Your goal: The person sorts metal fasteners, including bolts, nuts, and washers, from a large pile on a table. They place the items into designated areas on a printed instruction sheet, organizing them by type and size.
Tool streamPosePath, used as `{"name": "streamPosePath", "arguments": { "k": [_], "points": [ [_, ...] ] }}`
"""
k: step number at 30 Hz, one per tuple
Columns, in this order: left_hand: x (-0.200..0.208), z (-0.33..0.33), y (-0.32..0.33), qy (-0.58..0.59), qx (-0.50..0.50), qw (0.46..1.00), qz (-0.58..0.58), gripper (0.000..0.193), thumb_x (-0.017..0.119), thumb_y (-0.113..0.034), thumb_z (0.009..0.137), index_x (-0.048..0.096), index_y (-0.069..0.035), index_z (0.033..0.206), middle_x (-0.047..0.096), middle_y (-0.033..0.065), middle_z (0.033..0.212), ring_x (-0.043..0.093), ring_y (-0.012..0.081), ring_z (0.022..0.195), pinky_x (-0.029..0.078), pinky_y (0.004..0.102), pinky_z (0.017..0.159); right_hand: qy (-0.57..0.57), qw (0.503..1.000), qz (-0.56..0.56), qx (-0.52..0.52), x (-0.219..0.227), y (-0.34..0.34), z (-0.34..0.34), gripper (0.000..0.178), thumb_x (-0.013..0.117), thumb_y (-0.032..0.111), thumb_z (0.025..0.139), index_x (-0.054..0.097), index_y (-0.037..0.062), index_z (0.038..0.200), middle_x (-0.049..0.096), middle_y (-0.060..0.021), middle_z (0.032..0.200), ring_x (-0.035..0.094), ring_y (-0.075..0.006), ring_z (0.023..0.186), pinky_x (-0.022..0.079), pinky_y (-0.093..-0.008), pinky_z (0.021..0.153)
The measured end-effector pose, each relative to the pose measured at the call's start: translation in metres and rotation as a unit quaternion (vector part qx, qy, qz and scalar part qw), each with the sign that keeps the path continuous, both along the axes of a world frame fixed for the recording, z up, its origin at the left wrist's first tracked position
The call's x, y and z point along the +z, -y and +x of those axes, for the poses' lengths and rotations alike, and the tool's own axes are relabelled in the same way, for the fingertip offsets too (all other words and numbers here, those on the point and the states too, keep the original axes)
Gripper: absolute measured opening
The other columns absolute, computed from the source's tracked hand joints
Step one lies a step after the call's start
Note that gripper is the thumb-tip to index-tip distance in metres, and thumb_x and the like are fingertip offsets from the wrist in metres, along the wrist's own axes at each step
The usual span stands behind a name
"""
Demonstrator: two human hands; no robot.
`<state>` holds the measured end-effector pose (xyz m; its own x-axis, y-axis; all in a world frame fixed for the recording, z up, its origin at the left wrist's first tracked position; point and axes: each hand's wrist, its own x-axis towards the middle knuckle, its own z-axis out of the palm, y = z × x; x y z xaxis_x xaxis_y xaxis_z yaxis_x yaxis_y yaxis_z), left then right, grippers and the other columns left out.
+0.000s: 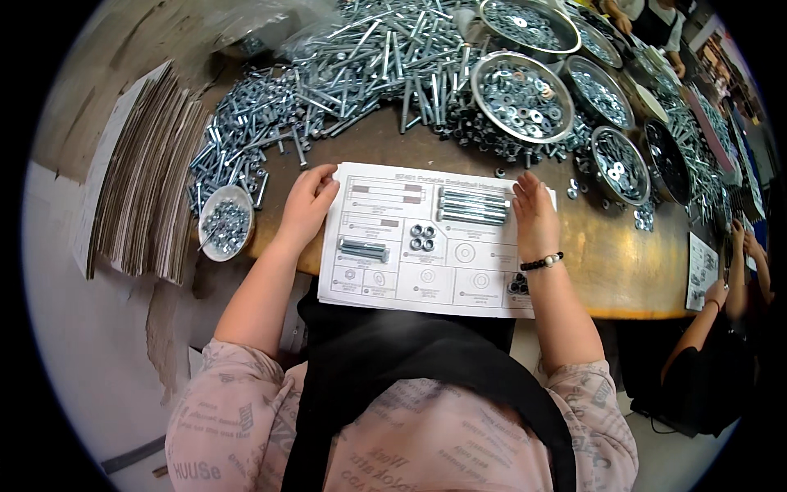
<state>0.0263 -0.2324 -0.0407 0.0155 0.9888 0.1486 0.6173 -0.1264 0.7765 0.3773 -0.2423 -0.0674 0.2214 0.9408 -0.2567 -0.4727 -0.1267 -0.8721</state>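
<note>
A stack of printed sheets [369,284] with outlined part drawings lies before me at the table's front edge. My left hand [311,201] rests at its upper left edge, thumb and forefinger apart. At the right side, my right hand [537,211] has its fingers extended beside the heads of several long silver bolts [474,207] laid side by side. Shorter bolts [363,249] lie at lower left on the sheet. Several nuts [422,238] sit together mid-sheet. Dark small hardware [518,284] at the lower right is partly hidden by my right wrist.
Loose bolts [361,70] heap across the back. A white bowl of small hardware [226,223] stands left, near stacked cardboard [147,176]. Metal bowls, one with washers [525,97], stand at back right. A co-worker's hand [716,293] touches another sheet [702,271] at right.
</note>
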Motion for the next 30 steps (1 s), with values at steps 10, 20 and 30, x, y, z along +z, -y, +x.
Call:
{"name": "streamPosePath", "arguments": {
  "k": [10, 20, 30],
  "points": [
    [0.032, -0.085, 0.044, -0.013, 0.087, 0.996, 0.027, 0.042, 0.059, -0.005, 0.077, 0.048, -0.004, 0.118, 0.055, 0.0061, 0.093, 0.05, 0.0099, 0.069, 0.043, 0.0232, 0.064, 0.133, 0.99, 0.036, -0.005, 0.003, 0.012, 0.002, 0.033, 0.048, 0.018, 0.09, 0.048, 0.0057, 0.121, 0.05, -0.0039, 0.119, 0.046, -0.0157, 0.11, 0.036, -0.0303, 0.092],
    [0.033, -0.182, 0.052, -0.357, 0.096, 0.929, -0.022, 0.02, 0.065, -0.013, 0.072, 0.064, -0.007, 0.091, 0.059, 0.0083, 0.092, 0.056, 0.0277, 0.084, 0.045, 0.0365, 0.076, 0.151, 0.987, 0.047, -0.008, 0.009, 0.024, 0.01, 0.029, 0.047, 0.012, 0.09, 0.05, 0.0022, 0.116, 0.052, -0.0059, 0.116, 0.049, -0.0158, 0.108, 0.039, -0.0281, 0.089],
    [0.04, -0.163, 0.052, -0.472, 0.053, 0.877, -0.068, 0.011, 0.064, -0.013, 0.07, 0.061, -0.007, 0.079, 0.057, 0.0111, 0.083, 0.057, 0.03, 0.082, 0.045, 0.0423, 0.072, 0.166, 0.984, 0.058, 0.023, 0.019, 0.027, 0.0, 0.027, 0.048, 0.013, 0.089, 0.052, 0.0006, 0.114, 0.054, -0.0068, 0.113, 0.053, -0.0158, 0.101, 0.042, -0.0266, 0.084]
  ]
}}
